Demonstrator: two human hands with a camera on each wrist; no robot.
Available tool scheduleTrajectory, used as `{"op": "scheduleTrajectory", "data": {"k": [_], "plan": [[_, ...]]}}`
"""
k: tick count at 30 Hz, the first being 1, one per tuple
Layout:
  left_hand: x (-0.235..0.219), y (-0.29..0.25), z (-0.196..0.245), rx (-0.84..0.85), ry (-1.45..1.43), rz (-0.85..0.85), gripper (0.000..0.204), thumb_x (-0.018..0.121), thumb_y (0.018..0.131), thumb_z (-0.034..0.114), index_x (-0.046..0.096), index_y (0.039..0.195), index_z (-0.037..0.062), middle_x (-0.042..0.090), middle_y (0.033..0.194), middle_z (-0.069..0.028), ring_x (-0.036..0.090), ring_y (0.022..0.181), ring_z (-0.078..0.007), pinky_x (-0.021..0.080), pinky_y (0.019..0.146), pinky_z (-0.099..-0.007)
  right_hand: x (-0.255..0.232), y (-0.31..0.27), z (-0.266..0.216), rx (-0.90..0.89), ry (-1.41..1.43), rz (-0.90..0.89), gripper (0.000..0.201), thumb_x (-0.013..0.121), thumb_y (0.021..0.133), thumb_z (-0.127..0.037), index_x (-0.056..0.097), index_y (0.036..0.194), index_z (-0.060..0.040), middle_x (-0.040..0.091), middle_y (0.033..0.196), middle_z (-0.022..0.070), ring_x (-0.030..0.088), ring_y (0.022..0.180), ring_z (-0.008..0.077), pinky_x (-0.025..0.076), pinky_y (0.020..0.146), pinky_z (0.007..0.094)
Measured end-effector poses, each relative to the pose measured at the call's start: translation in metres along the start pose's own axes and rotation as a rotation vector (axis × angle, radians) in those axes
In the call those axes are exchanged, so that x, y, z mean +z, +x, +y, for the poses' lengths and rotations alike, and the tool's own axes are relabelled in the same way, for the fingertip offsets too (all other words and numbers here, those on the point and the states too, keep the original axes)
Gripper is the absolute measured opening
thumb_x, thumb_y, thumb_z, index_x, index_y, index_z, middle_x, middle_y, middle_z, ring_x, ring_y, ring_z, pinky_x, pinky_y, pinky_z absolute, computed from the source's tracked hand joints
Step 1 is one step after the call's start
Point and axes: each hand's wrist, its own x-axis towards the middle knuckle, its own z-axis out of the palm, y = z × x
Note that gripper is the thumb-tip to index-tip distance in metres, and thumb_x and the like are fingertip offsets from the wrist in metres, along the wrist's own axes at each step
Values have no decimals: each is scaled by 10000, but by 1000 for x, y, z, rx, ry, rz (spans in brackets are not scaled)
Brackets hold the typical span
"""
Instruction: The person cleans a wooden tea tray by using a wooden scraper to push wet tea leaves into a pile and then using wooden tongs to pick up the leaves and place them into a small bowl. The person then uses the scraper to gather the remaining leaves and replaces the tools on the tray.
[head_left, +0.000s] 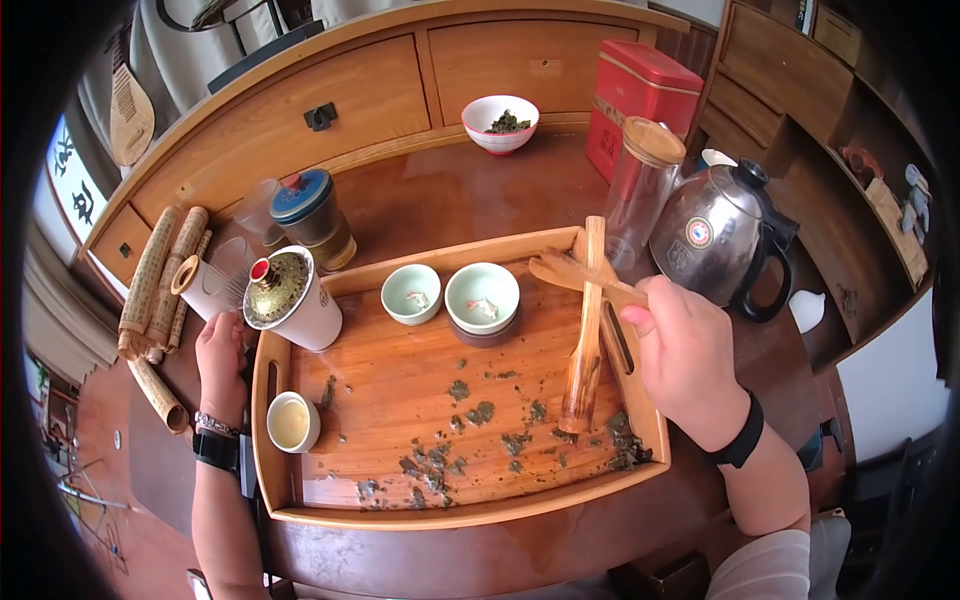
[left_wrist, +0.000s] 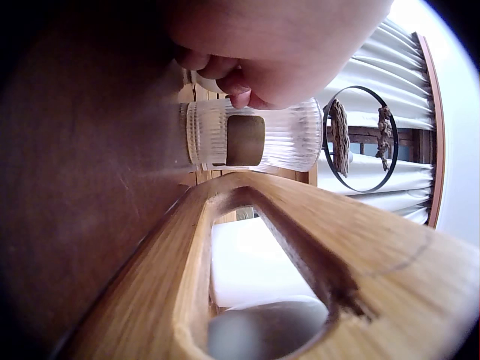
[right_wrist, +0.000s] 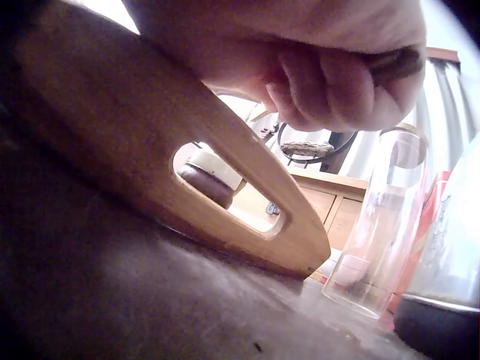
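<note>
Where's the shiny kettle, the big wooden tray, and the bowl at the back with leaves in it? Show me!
Kettle (head_left: 712, 262): head view, on its shiny metal side.
Tray (head_left: 395, 372): head view, on a bare part of its floor.
Bowl (head_left: 500, 143): head view, on its outside wall.

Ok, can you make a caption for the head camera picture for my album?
Right-hand fingers holding brown wooden tongs, with dark-green leaves scattered across a rectangular wooden tray.

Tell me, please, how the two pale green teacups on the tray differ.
The right teacup stands on a dark base; the left teacup sits directly on the wooden tray. The right teacup looks larger than the left teacup. Both are upright, pale green, with a reddish motif inside.
</note>
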Motion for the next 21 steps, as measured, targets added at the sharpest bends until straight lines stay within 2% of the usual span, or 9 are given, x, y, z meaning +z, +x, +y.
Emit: {"op": "scheduleTrajectory", "data": {"k": [6,16,21], "plan": [[2,0,1,-4,14,19,171,557,914,207,545,758,137,416,577,115,302,429,2,222,382,-181,-1,-1,-1,52,-16,-38,184,613,889,-155,481,833,-38,531,660,132,552,595,338,430,528,411],[0,1,-1,0,11,9,175,556,913,213,541,757,135,412,580,115,297,431,1,215,388,-180,-2,-2,0,44,-5,-21,165,602,893,-143,484,839,-41,539,680,137,556,602,339,431,529,411],[2,0,1,-15,10,22,165,554,908,214,541,764,134,408,584,112,302,446,-3,216,400,-185,-3,0,-1,67,16,-20,157,595,901,-165,521,898,-27,563,711,141,570,631,345,444,552,418]]}}
